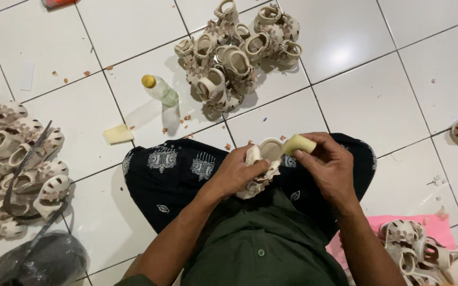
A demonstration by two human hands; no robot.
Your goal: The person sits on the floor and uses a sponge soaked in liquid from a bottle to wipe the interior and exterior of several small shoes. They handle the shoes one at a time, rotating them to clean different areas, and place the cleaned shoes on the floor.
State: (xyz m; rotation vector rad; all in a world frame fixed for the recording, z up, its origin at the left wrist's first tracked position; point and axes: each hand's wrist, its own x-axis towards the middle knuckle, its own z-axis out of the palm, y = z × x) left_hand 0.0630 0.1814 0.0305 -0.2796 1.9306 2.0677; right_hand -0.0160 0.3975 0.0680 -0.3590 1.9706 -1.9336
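Note:
I sit on a white tiled floor with a small cream sandal (263, 167) over my lap. My left hand (235, 173) grips the sandal's flowered body from the left. My right hand (328, 165) holds a pale yellow block (299, 144) between thumb and fingers, its end pressed against the sandal's strap at the top. Both forearms reach in from the bottom of the view.
A pile of similar cream sandals (234, 55) lies ahead, with a small bottle with a yellow cap (160, 90) and another yellow block (118, 134) to its left. More sandals (14, 159) are heaped at left, others on a pink cloth (441, 225) at lower right. Small crumbs dot the tiles.

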